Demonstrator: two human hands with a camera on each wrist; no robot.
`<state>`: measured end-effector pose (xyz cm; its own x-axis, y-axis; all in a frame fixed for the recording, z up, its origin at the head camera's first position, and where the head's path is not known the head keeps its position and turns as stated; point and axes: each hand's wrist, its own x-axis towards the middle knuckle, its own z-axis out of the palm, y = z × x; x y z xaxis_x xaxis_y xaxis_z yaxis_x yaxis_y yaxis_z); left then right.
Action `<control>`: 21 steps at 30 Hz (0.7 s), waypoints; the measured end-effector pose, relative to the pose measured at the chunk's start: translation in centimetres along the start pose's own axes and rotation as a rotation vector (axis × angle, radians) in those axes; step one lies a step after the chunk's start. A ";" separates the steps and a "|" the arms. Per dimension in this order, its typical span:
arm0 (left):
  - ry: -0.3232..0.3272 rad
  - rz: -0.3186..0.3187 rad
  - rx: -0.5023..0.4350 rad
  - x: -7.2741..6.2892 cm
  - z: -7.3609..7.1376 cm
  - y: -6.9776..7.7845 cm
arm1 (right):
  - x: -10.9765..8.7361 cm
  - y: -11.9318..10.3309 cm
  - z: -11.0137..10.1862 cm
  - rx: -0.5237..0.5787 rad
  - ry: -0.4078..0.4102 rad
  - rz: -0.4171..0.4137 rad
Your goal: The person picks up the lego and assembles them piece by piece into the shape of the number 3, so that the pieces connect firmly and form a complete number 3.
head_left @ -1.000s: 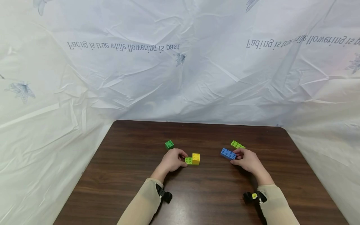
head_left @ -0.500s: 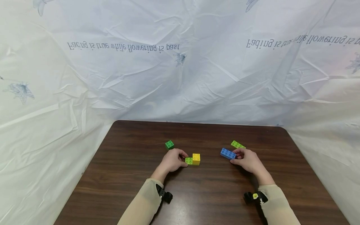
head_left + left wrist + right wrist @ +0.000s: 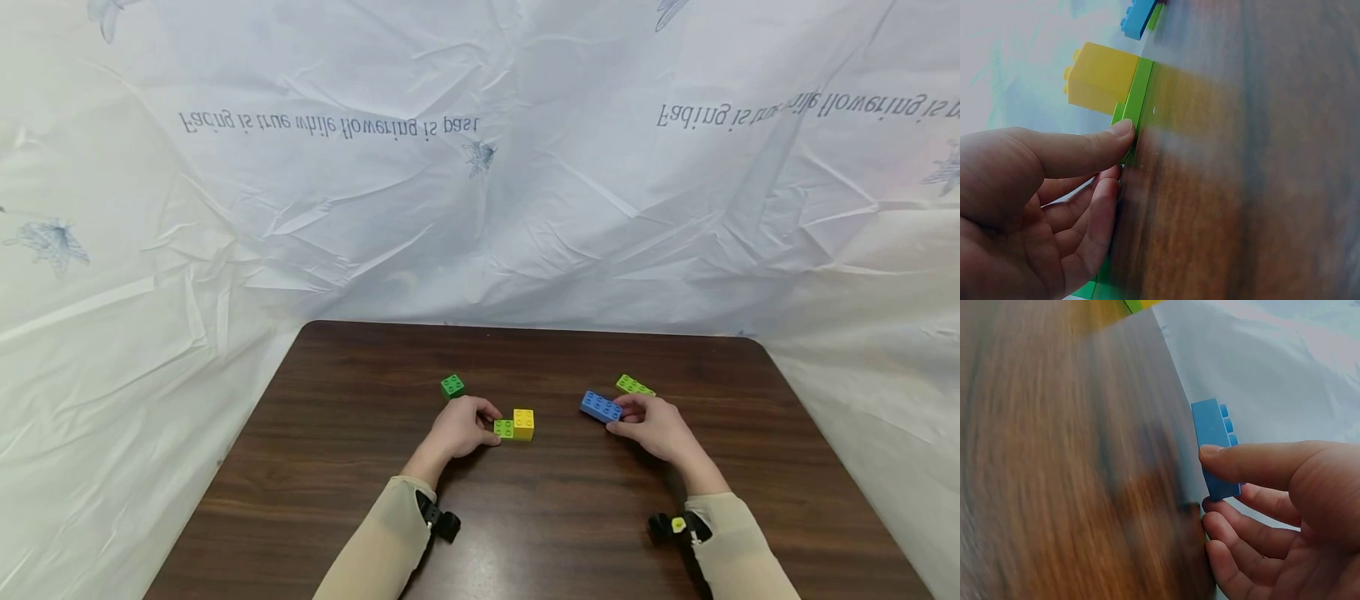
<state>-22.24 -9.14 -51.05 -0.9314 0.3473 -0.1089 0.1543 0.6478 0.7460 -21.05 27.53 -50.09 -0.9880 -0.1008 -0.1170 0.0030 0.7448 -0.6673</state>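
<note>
My left hand (image 3: 462, 427) pinches the left end of a flat lime green building brick (image 3: 503, 429), its thumb along the near side. A yellow building brick (image 3: 523, 423) is mounted on that brick's right half, studs up; the left wrist view shows the pair low against the tabletop. In my right hand (image 3: 654, 427), a long blue building brick (image 3: 601, 407) is pinched by one end between thumb and fingers. The right wrist view shows the blue brick (image 3: 1213, 450) with its studs facing up and the thumb across its side.
A dark green brick (image 3: 452, 386) lies just beyond my left hand. Behind my right hand lies another lime green brick (image 3: 635, 385), partly covered by the fingers. The brown wooden table (image 3: 375, 533) ends at a back edge before white sheeting (image 3: 480, 250).
My right hand has moved the blue brick slightly left, towards the yellow brick. The left hand and its lime green brick have hardly moved.
</note>
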 end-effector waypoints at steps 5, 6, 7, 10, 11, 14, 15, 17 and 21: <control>0.005 -0.001 0.003 0.1 0.0 0.1 | -0.1 -0.5 0.4 0.011 -0.004 -0.031; 0.007 0.000 0.004 0.1 0.0 0.1 | -0.1 -0.6 0.4 0.013 -0.005 -0.035; 0.008 0.001 0.004 0.1 0.0 0.1 | -0.2 -0.6 0.5 0.016 -0.008 -0.038; 0.009 0.001 0.005 0.1 0.0 0.0 | -0.3 -0.9 0.7 0.031 -0.009 -0.042; 0.009 0.001 0.006 0.1 0.0 0.0 | -0.3 -1.0 0.8 0.034 -0.011 -0.049; 0.010 -0.002 0.005 0.1 0.0 0.0 | -0.3 -1.3 1.2 0.051 -0.016 -0.075; 0.010 -0.003 0.004 0.1 0.0 0.0 | -0.3 -1.4 1.4 0.056 -0.017 -0.084; 0.011 -0.005 0.002 0.1 0.0 0.1 | -0.3 -1.6 1.7 0.069 -0.018 -0.105; 0.013 -0.014 -0.001 0.0 0.0 0.1 | -0.2 -2.1 2.2 0.088 -0.024 -0.139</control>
<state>-22.22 -9.06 -50.98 -0.9378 0.3291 -0.1108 0.1408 0.6521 0.7449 -20.56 24.56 -50.29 -0.9758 -0.2157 -0.0357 -0.1192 0.6618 -0.7401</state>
